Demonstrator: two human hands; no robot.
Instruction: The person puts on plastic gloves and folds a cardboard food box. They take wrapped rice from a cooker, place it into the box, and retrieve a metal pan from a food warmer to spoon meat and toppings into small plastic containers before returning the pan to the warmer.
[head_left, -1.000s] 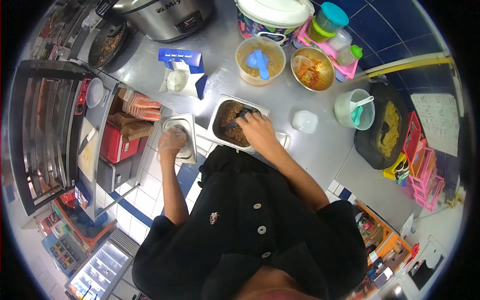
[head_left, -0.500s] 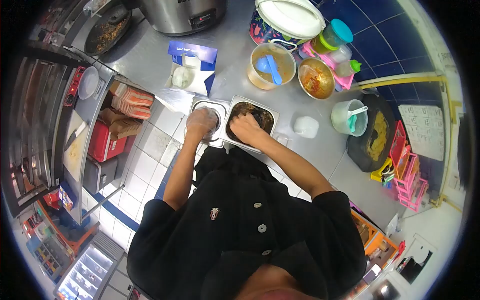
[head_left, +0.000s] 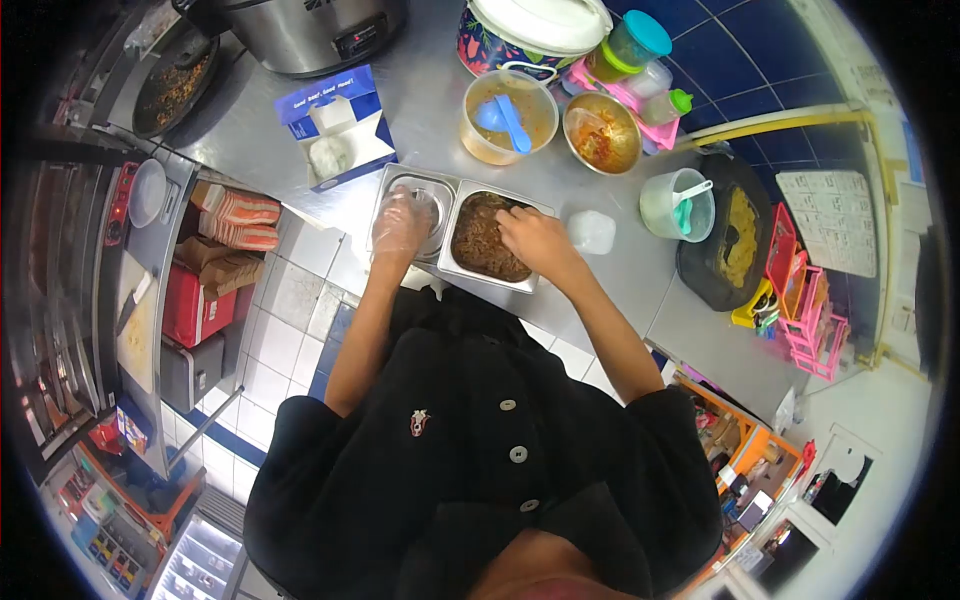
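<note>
My left hand (head_left: 402, 226), in a clear plastic glove, lies over the left side of a small metal pan (head_left: 440, 178) with a round shape inside, its fingers seemingly extended; the glove partly blurs them. Beside it stands a second metal pan (head_left: 490, 273) filled with brown shredded food (head_left: 485, 243) that looks like meat. My right hand (head_left: 538, 240) is at that pan's right rim, fingers bent together over the food; whatever they pinch is hidden. Just right of this hand sits a white rounded lump (head_left: 592, 232). An open blue-and-white box (head_left: 345, 125) holds a whitish ball (head_left: 329, 157).
Behind the pans are a tub with a blue scoop (head_left: 510, 125), a metal bowl (head_left: 602, 135), a steel cooker (head_left: 310, 35) and a patterned pot (head_left: 540, 25). To the right stand a clear tub with a spatula (head_left: 678, 205) and a black pan (head_left: 725, 235) of yellow food.
My right hand has moved from inside the right pan to its right rim, and more brown food shows. My left hand stays at the left pan. The camera view has shifted and tilted slightly.
</note>
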